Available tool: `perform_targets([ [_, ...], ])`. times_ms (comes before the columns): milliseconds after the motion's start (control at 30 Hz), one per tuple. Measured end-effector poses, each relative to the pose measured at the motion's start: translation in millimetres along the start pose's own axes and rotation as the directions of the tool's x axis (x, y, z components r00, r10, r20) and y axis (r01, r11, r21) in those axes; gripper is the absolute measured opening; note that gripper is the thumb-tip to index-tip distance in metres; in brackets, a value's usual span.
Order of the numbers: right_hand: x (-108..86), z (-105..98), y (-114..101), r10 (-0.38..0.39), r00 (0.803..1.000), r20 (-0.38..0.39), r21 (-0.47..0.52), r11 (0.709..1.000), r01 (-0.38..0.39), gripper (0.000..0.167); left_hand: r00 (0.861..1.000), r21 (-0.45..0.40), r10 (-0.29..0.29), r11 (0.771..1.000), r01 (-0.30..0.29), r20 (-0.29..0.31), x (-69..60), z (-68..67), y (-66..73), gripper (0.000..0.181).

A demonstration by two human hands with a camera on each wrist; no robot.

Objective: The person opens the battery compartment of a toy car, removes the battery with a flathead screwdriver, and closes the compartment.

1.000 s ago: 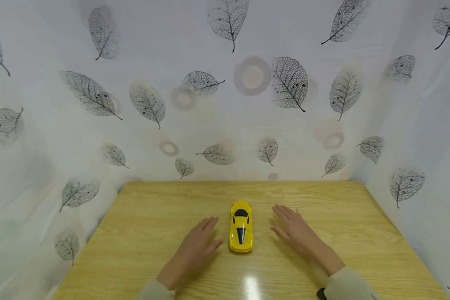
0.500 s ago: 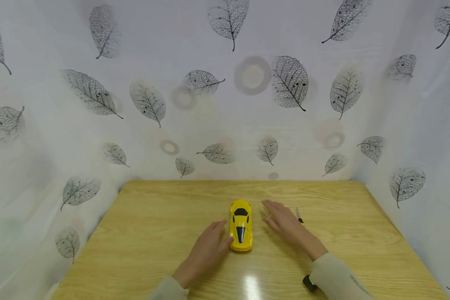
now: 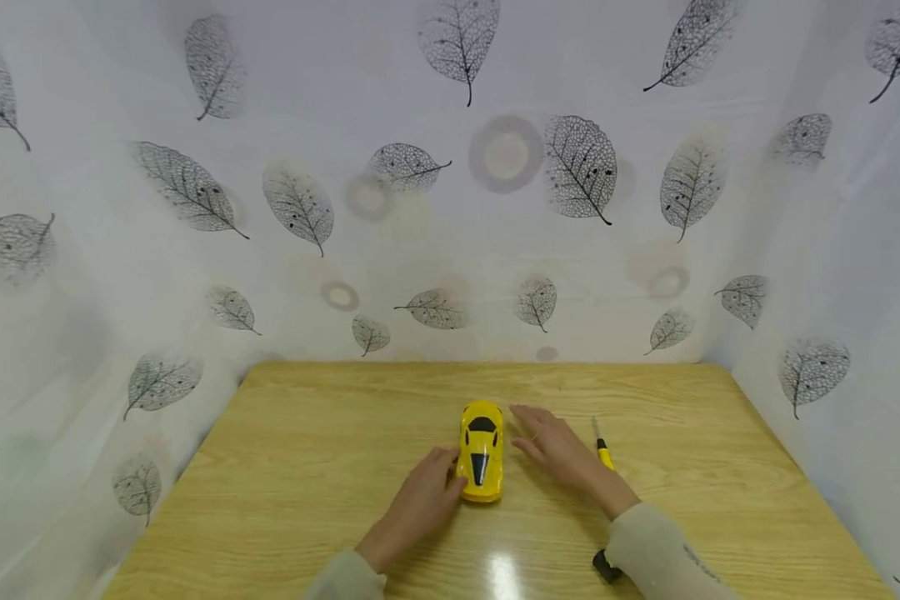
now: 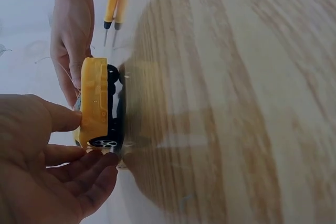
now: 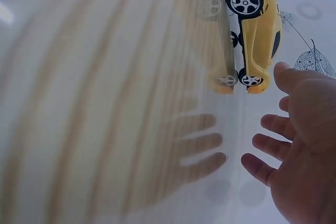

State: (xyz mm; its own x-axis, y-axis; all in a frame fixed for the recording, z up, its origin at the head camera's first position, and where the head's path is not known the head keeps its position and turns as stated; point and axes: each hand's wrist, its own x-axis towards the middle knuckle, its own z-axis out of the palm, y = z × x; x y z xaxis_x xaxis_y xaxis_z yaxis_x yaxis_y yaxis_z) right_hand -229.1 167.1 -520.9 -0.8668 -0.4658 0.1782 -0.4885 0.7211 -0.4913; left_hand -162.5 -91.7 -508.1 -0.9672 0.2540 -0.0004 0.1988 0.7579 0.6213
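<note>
Light wood grain runs right across the desk, and what a shine on it: a bright patch of glare glows at the near side, and both wrist views catch reflections lying on the surface! Around it, white cloth rises at the far edge and down both flanks, scattered with grey-black leaf prints and pale rings, its folds softening at the corners. Centre stage, the yellow toy car stands upright on the desk, wheels down, dark windows on top, between the two hands. In comes the left hand at the car's rear left corner, and its grip is on: thumb against the back end, fingers bent along the side! Over on the other flank, the right hand has a loose grip with nothing in it, fingers extended just beside the car. Beyond that wrist lies a screwdriver, yellow and black, its metal shaft pointing to the far edge, part of the handle hidden behind the forearm. Pale sleeves reach in from below, a small black piece beside the right cuff.
</note>
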Motion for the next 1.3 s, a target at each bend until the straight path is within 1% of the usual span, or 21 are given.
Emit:
perform_targets([
  [267,4.7,3.0,-3.2,-0.050,0.999,0.007,-0.013,0.999,0.050,0.056,0.999,-0.009,-0.036,0.999,0.036,0.026,3.7,-1.3,-2.0,0.047],
  [400,5.6,2.6,-3.8,-0.086,0.996,0.008,-0.019,0.996,0.086,0.050,0.999,-0.004,-0.020,1.000,0.020,0.039,3.6,-3.9,-1.1,0.045],
  [500,5.7,2.3,-3.6,-0.106,0.994,0.001,-0.030,0.994,0.106,0.047,0.999,-0.010,-0.009,1.000,0.009,0.037,4.0,-5.2,-1.4,0.045],
  [633,5.5,1.4,-3.6,-0.105,0.994,-0.011,-0.038,0.994,0.105,0.045,1.000,-0.013,0.000,1.000,0.000,0.024,4.8,-6.2,-3.0,0.044],
  [867,4.3,-1.0,-5.0,-0.086,0.996,-0.021,-0.013,0.996,0.086,0.041,1.000,-0.037,-0.015,0.999,0.015,0.018,4.0,-8.4,-4.1,0.043],
  [1100,6.5,-2.0,-7.3,-0.075,0.996,-0.049,0.002,0.997,0.076,0.035,1.000,-0.038,0.013,0.999,-0.013,-0.006,2.5,-11.3,-6.5,0.037],
  [1233,7.5,-1.6,-7.8,-0.076,0.995,-0.069,-0.002,0.997,0.076,0.032,1.000,-0.038,0.003,0.999,-0.003,-0.007,2.7,-13.0,-6.6,0.035],
  [1300,7.8,-1.2,-7.2,-0.081,0.994,-0.077,-0.005,0.997,0.080,0.032,1.000,-0.040,-0.025,0.999,0.025,-0.010,3.4,-13.1,-6.7,0.034],
])
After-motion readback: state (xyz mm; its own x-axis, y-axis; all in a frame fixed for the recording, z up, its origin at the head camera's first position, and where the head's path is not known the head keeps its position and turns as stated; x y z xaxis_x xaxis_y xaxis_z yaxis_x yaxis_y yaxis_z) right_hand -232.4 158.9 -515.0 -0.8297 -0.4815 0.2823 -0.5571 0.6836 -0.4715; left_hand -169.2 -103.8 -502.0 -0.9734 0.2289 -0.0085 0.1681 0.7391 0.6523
